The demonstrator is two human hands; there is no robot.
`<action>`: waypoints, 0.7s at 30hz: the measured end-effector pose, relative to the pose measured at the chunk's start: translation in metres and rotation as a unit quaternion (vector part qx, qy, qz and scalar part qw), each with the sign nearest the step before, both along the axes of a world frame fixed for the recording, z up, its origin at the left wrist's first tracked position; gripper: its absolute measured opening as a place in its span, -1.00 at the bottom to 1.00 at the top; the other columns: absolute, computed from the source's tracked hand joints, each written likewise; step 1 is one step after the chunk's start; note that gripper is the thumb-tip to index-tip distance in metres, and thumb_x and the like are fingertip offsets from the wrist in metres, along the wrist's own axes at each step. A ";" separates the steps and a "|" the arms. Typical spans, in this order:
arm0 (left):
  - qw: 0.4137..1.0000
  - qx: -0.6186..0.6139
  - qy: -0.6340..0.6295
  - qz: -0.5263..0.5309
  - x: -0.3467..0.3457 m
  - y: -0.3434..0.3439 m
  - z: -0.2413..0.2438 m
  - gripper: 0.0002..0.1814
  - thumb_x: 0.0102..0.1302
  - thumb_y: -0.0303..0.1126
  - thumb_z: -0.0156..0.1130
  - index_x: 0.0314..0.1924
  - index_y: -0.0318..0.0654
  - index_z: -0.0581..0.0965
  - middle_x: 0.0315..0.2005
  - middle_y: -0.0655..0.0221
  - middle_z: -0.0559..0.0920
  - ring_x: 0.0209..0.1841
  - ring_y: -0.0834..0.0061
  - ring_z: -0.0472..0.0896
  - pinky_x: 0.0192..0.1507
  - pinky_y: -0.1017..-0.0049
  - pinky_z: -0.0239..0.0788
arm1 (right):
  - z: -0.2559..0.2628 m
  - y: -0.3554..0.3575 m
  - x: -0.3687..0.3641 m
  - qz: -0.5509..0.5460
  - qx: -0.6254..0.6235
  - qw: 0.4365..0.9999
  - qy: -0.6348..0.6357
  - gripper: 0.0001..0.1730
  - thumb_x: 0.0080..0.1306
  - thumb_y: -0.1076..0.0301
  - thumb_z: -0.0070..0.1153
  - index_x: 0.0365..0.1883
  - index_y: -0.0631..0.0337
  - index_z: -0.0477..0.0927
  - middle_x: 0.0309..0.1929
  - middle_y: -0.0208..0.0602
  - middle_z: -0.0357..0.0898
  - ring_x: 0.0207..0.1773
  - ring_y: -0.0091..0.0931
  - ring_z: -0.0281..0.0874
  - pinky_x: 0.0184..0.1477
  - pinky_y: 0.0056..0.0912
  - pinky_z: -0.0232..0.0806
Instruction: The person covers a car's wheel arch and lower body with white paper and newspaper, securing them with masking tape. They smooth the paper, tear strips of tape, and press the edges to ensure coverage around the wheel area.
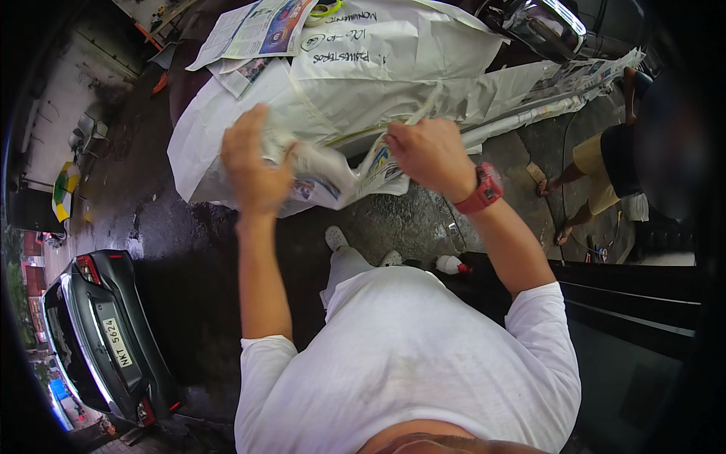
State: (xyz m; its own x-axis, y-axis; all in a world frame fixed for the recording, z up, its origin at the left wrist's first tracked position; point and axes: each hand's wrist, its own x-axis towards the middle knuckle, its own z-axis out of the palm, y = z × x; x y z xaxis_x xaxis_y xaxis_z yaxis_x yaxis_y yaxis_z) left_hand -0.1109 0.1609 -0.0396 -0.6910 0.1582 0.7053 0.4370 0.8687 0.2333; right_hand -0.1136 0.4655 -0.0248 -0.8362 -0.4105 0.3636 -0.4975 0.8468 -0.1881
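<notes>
My right hand [428, 153], with a red watch on its wrist, is closed on the edge of a sheet of newspaper [371, 170] that carries a strip of masking tape [425, 105]. Blurred by motion, my left hand [255, 164] is over the left part of the paper; its grip is unclear. Both hands are at the near side of a car body covered in white masking paper [397, 51], which bears handwriting. A narrow dark gap shows between the newspaper and the taped paper edge. Folded newspaper [258, 34] and yellow-green tape rolls [324, 10] rest on top.
A person in tan shorts [592, 164] stands at the right. A dark glossy car mirror [533, 28] juts out at the upper right. Near my feet is a white bottle with a red cap [451, 264]. A grey car [108, 335] is parked at the left on wet floor [187, 255].
</notes>
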 end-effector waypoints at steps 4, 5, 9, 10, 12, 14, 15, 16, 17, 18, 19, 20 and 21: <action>0.986 -0.012 0.066 0.154 0.006 0.058 0.017 -0.02 0.37 0.21 0.39 0.59 -0.21 0.30 0.51 0.12 0.41 0.54 0.06 0.36 0.61 -0.16 -0.04 | -0.001 -0.015 0.007 0.006 -0.013 1.000 -0.006 -0.76 0.40 0.20 0.20 -0.41 0.12 0.66 -0.60 -0.09 0.63 -0.49 -0.07 0.68 -0.39 0.02 0.48; 0.985 0.017 0.064 0.159 -0.002 0.038 0.015 -0.06 0.41 0.20 0.35 0.58 -0.22 0.31 0.50 0.12 0.43 0.54 0.05 0.37 0.61 -0.14 -0.04 | -0.001 -0.014 0.006 0.001 -0.015 1.000 -0.007 -0.77 0.39 0.21 0.20 -0.41 0.13 0.66 -0.60 -0.10 0.63 -0.49 -0.07 0.67 -0.40 0.02 0.48; 0.998 0.029 -0.007 -0.055 -0.004 0.025 0.015 -0.24 0.55 0.12 0.21 0.53 -0.23 0.39 0.44 0.12 0.50 0.51 0.05 0.41 0.62 -0.07 -0.04 | -0.004 -0.006 0.006 -0.013 -0.011 1.000 0.005 -0.80 0.35 0.24 0.22 -0.43 0.14 0.67 -0.59 -0.11 0.64 -0.50 -0.09 0.68 -0.40 -0.01 0.48; 0.984 0.065 -0.059 -0.154 -0.004 0.037 0.014 -0.33 0.54 0.13 0.21 0.46 -0.15 0.51 0.35 0.13 0.59 0.49 0.09 0.44 0.60 -0.02 0.01 | -0.003 -0.007 0.005 -0.009 -0.008 1.000 0.008 -0.80 0.33 0.25 0.24 -0.44 0.14 0.67 -0.59 -0.11 0.65 -0.49 -0.10 0.69 -0.40 -0.02 0.48; 0.962 -0.003 -0.138 -0.237 -0.010 0.052 0.008 -0.37 0.52 0.06 0.28 0.43 -0.11 0.54 0.24 0.15 0.67 0.37 0.10 0.55 0.58 0.00 0.04 | -0.001 -0.007 0.004 -0.005 0.005 1.000 0.011 -0.81 0.30 0.26 0.26 -0.45 0.14 0.68 -0.59 -0.12 0.65 -0.49 -0.11 0.70 -0.40 -0.03 0.49; 0.944 -0.057 -0.237 -0.224 -0.011 0.056 0.011 -0.42 0.47 -0.02 0.36 0.38 -0.09 0.60 0.11 0.17 0.75 0.23 0.12 0.66 0.53 0.04 0.14 | 0.002 -0.008 0.005 -0.008 0.023 1.000 0.010 -0.83 0.27 0.27 0.28 -0.46 0.14 0.68 -0.58 -0.12 0.66 -0.49 -0.13 0.71 -0.40 -0.05 0.50; 0.936 -0.077 -0.295 -0.175 -0.013 0.059 0.024 -0.45 0.44 -0.07 0.40 0.34 -0.09 0.63 0.03 0.19 0.78 0.15 0.15 0.71 0.49 0.08 0.21 | 0.002 -0.006 0.004 -0.002 0.031 1.000 0.004 -0.80 0.34 0.23 0.25 -0.42 0.13 0.67 -0.59 -0.13 0.65 -0.50 -0.12 0.69 -0.41 -0.03 0.48; 0.923 -0.098 -0.352 -0.124 -0.015 0.062 0.030 -0.48 0.40 -0.11 0.44 0.30 -0.08 0.67 -0.04 0.21 0.81 0.07 0.17 0.76 0.45 0.12 0.28 | 0.002 -0.004 0.004 0.004 0.039 0.999 -0.002 -0.78 0.40 0.20 0.22 -0.38 0.12 0.66 -0.60 -0.13 0.63 -0.51 -0.11 0.68 -0.42 0.00 0.46; 0.931 -0.018 -0.333 -0.147 -0.013 0.066 0.029 -0.53 0.39 -0.15 0.45 0.24 -0.12 0.69 -0.10 0.22 0.80 -0.01 0.16 0.76 0.36 0.15 0.36 | 0.002 -0.003 0.003 0.010 0.047 0.999 -0.007 -0.75 0.47 0.16 0.19 -0.35 0.11 0.64 -0.61 -0.14 0.61 -0.52 -0.10 0.66 -0.43 0.02 0.45; 0.934 0.061 -0.310 -0.168 -0.006 0.070 0.027 -0.57 0.37 -0.20 0.46 0.19 -0.15 0.72 -0.16 0.23 0.80 -0.09 0.16 0.76 0.27 0.17 0.43 | 0.002 -0.004 0.004 0.020 0.042 0.999 -0.003 -0.74 0.46 0.16 0.19 -0.36 0.11 0.63 -0.61 -0.15 0.61 -0.53 -0.10 0.66 -0.43 0.02 0.45; 0.929 0.139 -0.286 -0.188 -0.002 0.075 0.024 -0.62 0.36 -0.24 0.47 0.13 -0.19 0.74 -0.22 0.24 0.79 -0.17 0.15 0.77 0.18 0.20 0.51 | 0.002 -0.006 0.004 0.029 0.037 0.999 0.001 -0.73 0.46 0.16 0.20 -0.38 0.12 0.62 -0.61 -0.15 0.61 -0.54 -0.11 0.65 -0.44 0.01 0.45; 0.930 0.125 -0.275 -0.209 -0.003 0.081 0.022 -0.64 0.34 -0.29 0.47 0.10 -0.20 0.75 -0.23 0.23 0.78 -0.18 0.15 0.76 0.09 0.24 0.52 | 0.002 -0.009 0.004 0.038 0.032 0.999 0.006 -0.72 0.45 0.16 0.20 -0.40 0.13 0.61 -0.62 -0.16 0.61 -0.54 -0.11 0.65 -0.44 0.01 0.45; 0.930 0.113 -0.264 -0.228 -0.004 0.086 0.018 -0.66 0.32 -0.33 0.47 0.08 -0.22 0.76 -0.24 0.22 0.77 -0.18 0.14 0.76 0.01 0.27 0.54 | 0.004 -0.011 0.005 0.044 0.035 0.998 0.000 -0.77 0.41 0.19 0.22 -0.34 0.17 0.65 -0.60 -0.15 0.63 -0.53 -0.13 0.67 -0.42 -0.01 0.47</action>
State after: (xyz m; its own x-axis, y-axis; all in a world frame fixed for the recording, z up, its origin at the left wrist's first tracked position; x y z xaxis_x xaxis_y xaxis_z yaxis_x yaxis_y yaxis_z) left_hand -0.1148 0.2470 -0.0218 -0.8477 0.4091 0.3377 0.5211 0.5236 0.6740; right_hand -0.1090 0.4548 -0.0205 -0.7960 -0.5059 0.3324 -0.5700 0.8112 -0.1302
